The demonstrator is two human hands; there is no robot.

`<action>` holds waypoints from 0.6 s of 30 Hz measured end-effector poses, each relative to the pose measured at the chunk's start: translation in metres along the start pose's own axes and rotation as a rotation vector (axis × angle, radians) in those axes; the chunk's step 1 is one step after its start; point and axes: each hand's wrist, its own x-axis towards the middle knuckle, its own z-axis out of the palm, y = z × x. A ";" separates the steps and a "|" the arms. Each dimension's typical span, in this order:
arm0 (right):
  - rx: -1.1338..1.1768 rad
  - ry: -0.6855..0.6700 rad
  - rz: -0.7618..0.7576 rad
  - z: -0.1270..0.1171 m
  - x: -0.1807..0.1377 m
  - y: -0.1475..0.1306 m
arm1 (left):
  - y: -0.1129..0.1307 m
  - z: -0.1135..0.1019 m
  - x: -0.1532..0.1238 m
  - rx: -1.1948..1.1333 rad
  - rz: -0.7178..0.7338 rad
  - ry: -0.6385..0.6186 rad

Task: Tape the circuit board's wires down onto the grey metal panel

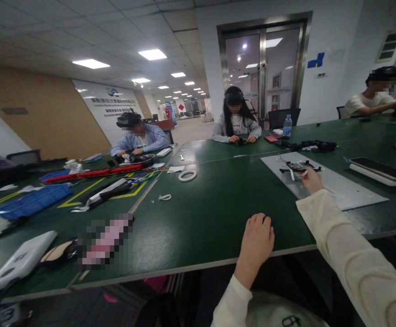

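A small quadcopter drone frame (297,167) with black arms and an exposed circuit board is over the grey board on the right side of the table. My right hand (312,180) reaches forward to it, its fingers closed on the near edge. Something white shows beside those fingertips. Nearer the table's front edge, my left hand (257,238) rests on the green surface with its fingers curled. A dark bit peeks out at these fingertips, but what it belongs to is hidden.
The grey board (348,188) lies under the drone. Right of it is a phone (382,168) on a white case. A white tape ring (187,175), a blue tray (36,200) and a white device (20,259) lie leftward. A water bottle (287,126) stands farther back. Several people sit around the table.
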 end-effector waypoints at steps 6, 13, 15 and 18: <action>0.218 -0.213 -0.013 0.010 -0.021 -0.029 | -0.002 0.004 0.001 0.019 0.011 0.012; 0.013 -0.606 0.090 0.035 -0.090 -0.022 | -0.001 0.004 0.002 0.035 0.049 0.020; -0.142 -0.724 0.166 0.040 -0.112 -0.004 | -0.001 0.002 0.002 0.036 0.057 0.009; -0.379 -0.931 0.276 0.043 -0.141 0.025 | 0.000 0.001 0.003 0.032 0.050 0.001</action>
